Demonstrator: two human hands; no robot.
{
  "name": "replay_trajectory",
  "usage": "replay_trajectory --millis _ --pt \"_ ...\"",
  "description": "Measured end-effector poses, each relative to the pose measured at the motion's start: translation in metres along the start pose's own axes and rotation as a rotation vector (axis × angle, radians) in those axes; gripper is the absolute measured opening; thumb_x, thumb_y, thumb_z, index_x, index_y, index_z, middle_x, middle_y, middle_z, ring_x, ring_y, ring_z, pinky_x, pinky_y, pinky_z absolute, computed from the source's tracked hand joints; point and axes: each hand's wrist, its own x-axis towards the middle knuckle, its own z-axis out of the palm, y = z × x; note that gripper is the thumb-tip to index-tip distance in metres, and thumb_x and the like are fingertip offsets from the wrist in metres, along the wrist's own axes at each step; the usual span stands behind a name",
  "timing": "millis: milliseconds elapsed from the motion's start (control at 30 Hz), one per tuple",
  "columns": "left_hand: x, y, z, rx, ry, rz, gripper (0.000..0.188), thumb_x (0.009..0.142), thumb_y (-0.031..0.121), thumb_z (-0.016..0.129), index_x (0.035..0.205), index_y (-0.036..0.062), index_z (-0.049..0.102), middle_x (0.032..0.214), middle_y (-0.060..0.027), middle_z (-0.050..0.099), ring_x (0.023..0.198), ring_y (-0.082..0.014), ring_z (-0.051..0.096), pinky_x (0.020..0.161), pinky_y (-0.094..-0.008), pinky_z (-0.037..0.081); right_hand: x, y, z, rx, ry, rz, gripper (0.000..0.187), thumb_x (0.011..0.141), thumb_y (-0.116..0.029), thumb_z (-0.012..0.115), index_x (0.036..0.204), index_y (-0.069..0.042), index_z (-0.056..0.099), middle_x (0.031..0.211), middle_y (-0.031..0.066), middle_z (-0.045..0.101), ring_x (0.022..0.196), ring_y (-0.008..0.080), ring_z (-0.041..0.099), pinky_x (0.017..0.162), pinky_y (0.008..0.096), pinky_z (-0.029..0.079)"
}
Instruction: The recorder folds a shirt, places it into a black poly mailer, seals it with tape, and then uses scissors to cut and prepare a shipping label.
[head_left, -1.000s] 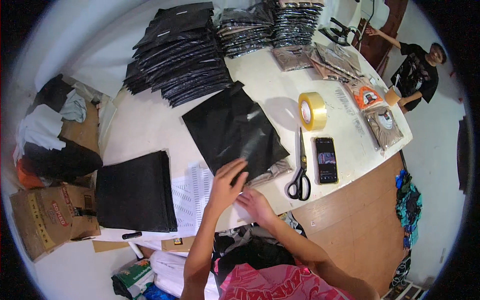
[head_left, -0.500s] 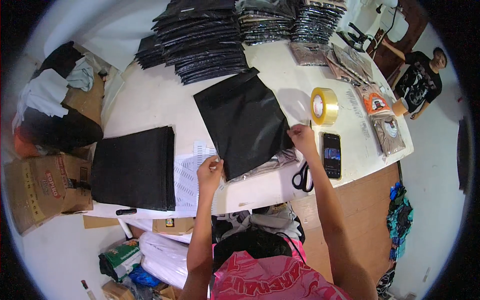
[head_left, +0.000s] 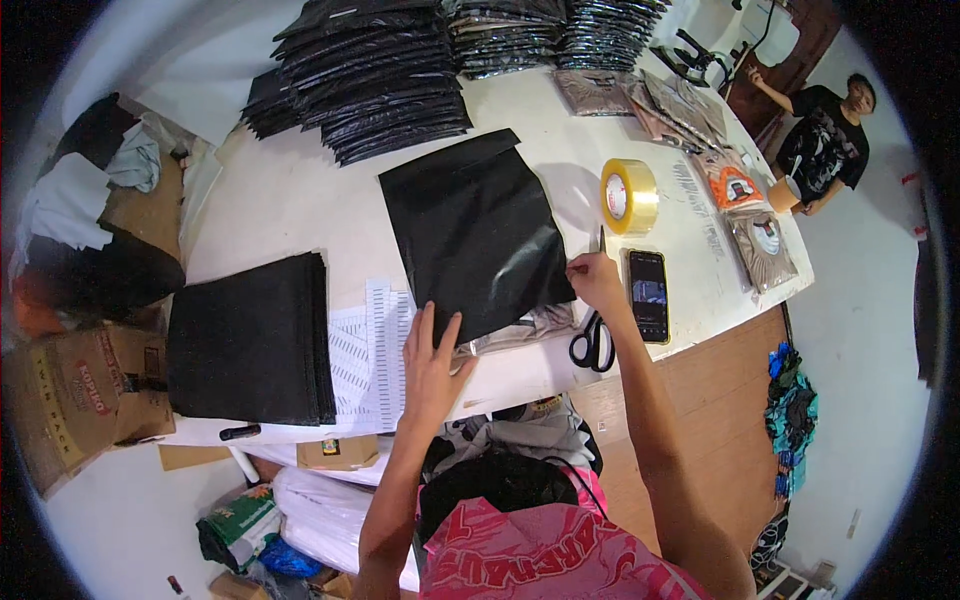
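A flat black plastic mailing bag lies on the white table in front of me, partly over a clear-wrapped garment packet whose near edge peeks out. My left hand rests with fingers spread on the bag's lower left corner. At its lower right corner, my right hand pinches the edge between thumb and fingers. Black-handled scissors lie just below my right hand, their blades partly hidden under it. To the right of that hand is a phone with its screen lit.
A roll of clear tape stands beyond my right hand. A stack of black bags and printed label sheets lie left. Tall piles of filled black packages line the back; wrapped garments lie right. Another person is at far right.
My left hand has gone from pinching the bag's corner to lying spread on it. The bag's lower part has settled flatter. The whole view has shifted slightly.
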Motion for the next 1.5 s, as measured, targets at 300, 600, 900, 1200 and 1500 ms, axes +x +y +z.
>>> replay_trajectory --millis 300,600,900,1200,1500 --pt "0.010 0.039 0.061 0.019 -0.015 0.438 0.043 0.078 0.011 0.057 0.120 0.0039 0.060 0.119 -0.0123 0.054 0.106 -0.0268 0.051 0.085 -0.0399 0.044 -0.011 -0.006 0.005 0.684 -0.279 0.312 0.021 0.079 -0.010 0.071 0.095 0.004 0.069 0.080 0.0092 0.068 0.067 0.0143 0.064 0.058 0.0271 0.053" --pt "0.028 0.018 0.062 -0.031 0.342 0.323 0.038 0.065 0.004 0.067 0.103 0.0047 0.065 0.089 -0.0061 0.053 0.077 -0.0241 0.056 0.061 -0.0355 0.050 -0.032 -0.030 0.009 0.796 -0.290 0.448 0.016 0.081 -0.008 0.070 0.094 0.002 0.068 0.082 0.0063 0.065 0.072 0.0144 0.062 0.063 0.0270 0.054" --pt "0.036 0.017 0.061 -0.067 0.345 0.337 0.025 0.064 0.004 0.068 0.088 0.0040 0.064 0.088 -0.0091 0.054 0.082 -0.0265 0.057 0.067 -0.0392 0.050 -0.048 -0.037 -0.006 1.062 -0.473 0.602 0.010 0.085 -0.007 0.064 0.090 0.001 0.064 0.076 0.0066 0.065 0.062 0.0149 0.064 0.059 0.0261 0.054" --pt "0.016 -0.020 0.047 0.154 0.004 0.159 0.030 0.075 0.012 0.063 0.102 -0.0016 0.066 0.111 -0.0225 0.058 0.108 -0.0401 0.052 0.096 -0.0517 0.037 -0.057 -0.035 0.007 0.694 -0.208 0.331 0.025 0.088 -0.009 0.061 0.107 0.006 0.062 0.084 0.0092 0.065 0.069 0.0133 0.063 0.061 0.0274 0.056" --pt "0.041 -0.016 0.029 0.060 0.134 0.229 0.023 0.072 0.003 0.060 0.093 0.0081 0.069 0.093 -0.0151 0.063 0.097 -0.0307 0.058 0.090 -0.0451 0.040 -0.052 -0.021 0.008 0.784 -0.296 0.411 0.016 0.084 -0.008 0.068 0.096 0.003 0.066 0.074 0.0051 0.064 0.063 0.0125 0.061 0.058 0.0265 0.052"
